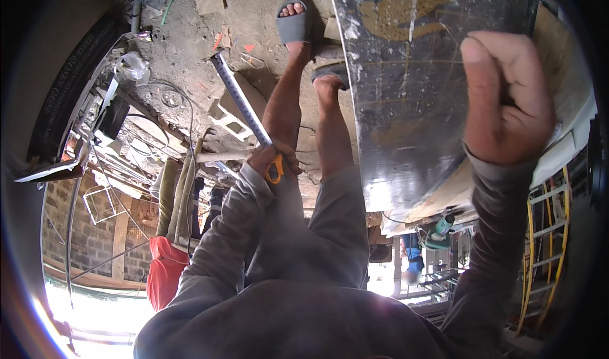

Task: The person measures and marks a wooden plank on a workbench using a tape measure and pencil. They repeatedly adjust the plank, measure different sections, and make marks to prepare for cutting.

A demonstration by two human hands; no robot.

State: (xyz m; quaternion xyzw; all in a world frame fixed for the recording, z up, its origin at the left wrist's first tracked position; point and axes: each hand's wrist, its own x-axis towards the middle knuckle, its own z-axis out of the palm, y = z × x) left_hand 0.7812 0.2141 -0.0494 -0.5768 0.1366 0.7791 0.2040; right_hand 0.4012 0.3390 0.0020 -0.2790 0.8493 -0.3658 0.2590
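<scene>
One tape measure [246, 105] is lying in my left hand [266, 158], which is grasping its orange-trimmed body by my leg, the bare blade pointing away over the ground. My right hand [510, 99] is hanging clenched over the dark, scuffed panel [393, 137]; whether it's pinching anything, I can't tell. For a true reading, I'm reckoning on holding the blade straight and unkinked. Farther right, a yellow-railed ladder [531, 251] is standing.

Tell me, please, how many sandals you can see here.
2: a grey sandal on the person's left foot, and a second sandal on the right foot, by the dark board. Others may be hidden.
</scene>
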